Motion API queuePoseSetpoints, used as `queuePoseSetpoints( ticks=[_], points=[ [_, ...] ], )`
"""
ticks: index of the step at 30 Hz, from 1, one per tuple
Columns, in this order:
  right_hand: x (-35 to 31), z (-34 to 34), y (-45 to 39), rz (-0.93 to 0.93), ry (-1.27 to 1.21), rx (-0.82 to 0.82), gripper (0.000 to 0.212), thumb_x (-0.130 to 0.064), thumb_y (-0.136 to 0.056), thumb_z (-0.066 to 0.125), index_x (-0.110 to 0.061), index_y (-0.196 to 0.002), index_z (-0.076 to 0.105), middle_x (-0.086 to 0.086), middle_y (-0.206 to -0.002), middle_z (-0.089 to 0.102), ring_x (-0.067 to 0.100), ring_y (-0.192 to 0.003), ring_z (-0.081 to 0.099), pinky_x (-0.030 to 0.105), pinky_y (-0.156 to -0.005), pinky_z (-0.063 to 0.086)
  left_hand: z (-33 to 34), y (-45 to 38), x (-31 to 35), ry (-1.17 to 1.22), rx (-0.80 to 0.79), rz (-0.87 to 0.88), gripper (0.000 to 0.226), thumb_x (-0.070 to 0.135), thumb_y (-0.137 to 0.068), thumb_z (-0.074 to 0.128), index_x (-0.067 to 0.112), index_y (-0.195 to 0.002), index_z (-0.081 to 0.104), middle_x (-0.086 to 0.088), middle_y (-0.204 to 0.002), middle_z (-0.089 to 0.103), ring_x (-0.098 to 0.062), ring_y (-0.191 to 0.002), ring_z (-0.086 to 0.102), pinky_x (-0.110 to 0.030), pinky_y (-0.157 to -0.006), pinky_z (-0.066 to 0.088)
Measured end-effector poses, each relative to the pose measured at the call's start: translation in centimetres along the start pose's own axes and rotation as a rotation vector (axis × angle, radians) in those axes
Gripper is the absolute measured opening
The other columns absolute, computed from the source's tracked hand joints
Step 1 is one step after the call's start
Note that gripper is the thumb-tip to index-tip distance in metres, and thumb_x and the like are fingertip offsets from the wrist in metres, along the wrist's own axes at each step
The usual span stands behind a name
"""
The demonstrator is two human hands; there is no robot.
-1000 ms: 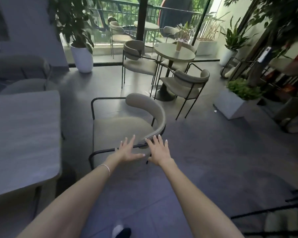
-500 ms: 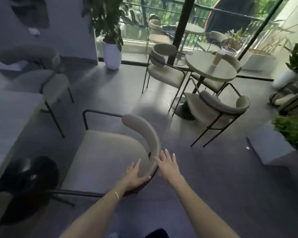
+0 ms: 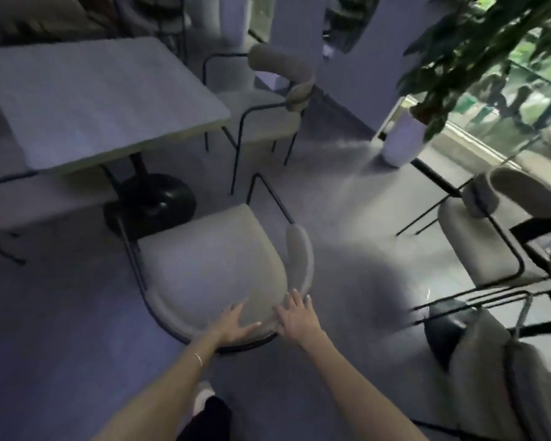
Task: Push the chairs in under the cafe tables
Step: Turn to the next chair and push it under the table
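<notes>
A square pale-topped cafe table on a black round pedestal base fills the far left. Near centre stands a beige upholstered chair with a thin black metal frame and a curved padded backrest, its front edge just beside the pedestal and not yet under the tabletop. A second matching chair sits beyond the table's right corner. At the curved near end of the backrest, the left hand lies flat with fingers spread wide, and the right hand presses open-palmed beside it; neither grips. No lettering or brand marks are readable in the blurred frame.
</notes>
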State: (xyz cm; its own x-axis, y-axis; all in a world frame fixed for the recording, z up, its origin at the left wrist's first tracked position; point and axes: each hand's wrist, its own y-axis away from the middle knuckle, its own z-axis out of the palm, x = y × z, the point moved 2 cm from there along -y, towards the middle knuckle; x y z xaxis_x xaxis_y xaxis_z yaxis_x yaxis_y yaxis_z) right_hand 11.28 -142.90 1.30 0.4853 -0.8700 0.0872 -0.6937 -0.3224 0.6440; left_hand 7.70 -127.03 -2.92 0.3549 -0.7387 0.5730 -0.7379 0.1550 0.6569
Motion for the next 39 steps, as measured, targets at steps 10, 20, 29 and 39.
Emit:
queuePoseSetpoints(
  ticks=[10,20,29,39],
  points=[
    [0.4,2.3,-4.0,-0.339,0.335,-0.012,0.047,-0.033,-0.083,0.068,-0.032,-0.129,0.058,0.016,-0.112,0.07,0.039,-0.112,0.061,0.055,-0.108,0.036,2.6,-0.7,-0.1,-0.424,-0.095,-0.084,0.061,0.037,-0.094,0.048,0.032,-0.15,0.024,-0.009,-0.15,0.041,-0.032,-0.138,0.036,-0.05,-0.111,0.025],
    [1.5,0.8,-7.2,-0.487,0.493,-0.012,0.053,-0.03,-0.089,0.058,-0.028,-0.14,0.042,0.017,-0.113,0.068,0.04,-0.104,0.064,0.059,-0.102,0.039,-1.1,-2.7,0.1,-0.448,-0.16,-0.026,0.063,0.03,-0.093,0.052,0.031,-0.15,0.024,-0.015,-0.141,0.051,-0.038,-0.126,0.05,-0.049,-0.103,0.044],
    [1.0,-6.9,-16.8,-0.548,0.472,0.084,0.045,-0.024,-0.101,0.04,-0.022,-0.145,0.028,0.022,-0.133,0.055,0.038,-0.124,0.052,0.058,-0.108,0.029,-9.9,-9.3,-1.9,-0.394,-0.062,-0.088,0.062,0.034,-0.093,0.05,0.038,-0.149,0.024,-0.007,-0.144,0.05,-0.031,-0.131,0.047,-0.043,-0.106,0.04],
    [5.1,-11.2,-22.2,-0.578,0.476,0.077,0.049,-0.033,-0.101,0.041,-0.023,-0.147,0.027,0.02,-0.136,0.054,0.038,-0.125,0.05,0.054,-0.11,0.028,-13.2,-14.9,-0.1,-0.226,-0.061,-0.088,0.064,0.034,-0.093,0.053,0.031,-0.15,0.026,-0.015,-0.135,0.055,-0.031,-0.122,0.052,-0.04,-0.102,0.043]
  ],
)
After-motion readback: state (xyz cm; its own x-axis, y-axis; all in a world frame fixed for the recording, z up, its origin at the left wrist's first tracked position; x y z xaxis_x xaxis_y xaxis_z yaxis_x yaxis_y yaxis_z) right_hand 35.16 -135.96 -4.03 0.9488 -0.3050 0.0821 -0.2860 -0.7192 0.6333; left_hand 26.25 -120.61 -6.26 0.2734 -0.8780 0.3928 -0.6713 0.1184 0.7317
